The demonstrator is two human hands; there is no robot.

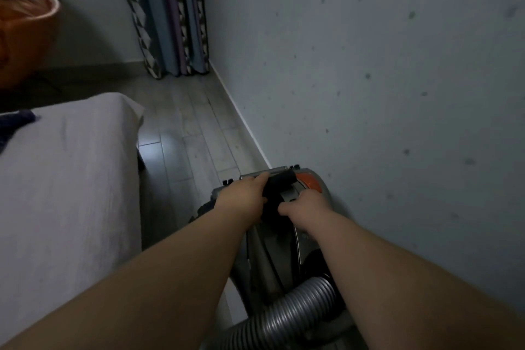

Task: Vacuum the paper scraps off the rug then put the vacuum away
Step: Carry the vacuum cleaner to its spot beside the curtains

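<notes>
Vacuum (264, 258) lies closest to you, low between your forearms: a grey canister on the wooden floor (193, 133), with its right side close against the wall (369, 94). Its ribbed grey hose (289, 312) curls out from the near end, passing under your right arm. Farther along the body, your right hand (304, 204) has its fingers curled down around the grey handle (289, 196), a firm closed hold. Just left of it, your left hand (244, 196) wraps over the black attachment (279, 182) lying across the top of the machine, fingers reaching towards a metal tube (267, 172) at the far edge. An orange button (308, 183) shows just past your right knuckles. To your left, a bed (65, 179) covered in a pale sheet runs alongside, leaving a narrow strip of floor between it and the vacuum; a dark cloth (14, 125) lies on its far left edge. Beyond, the floor leads to a patterned curtain (170, 14) hanging in the corner, and a blurred orange object (25, 31) stands at far left.
</notes>
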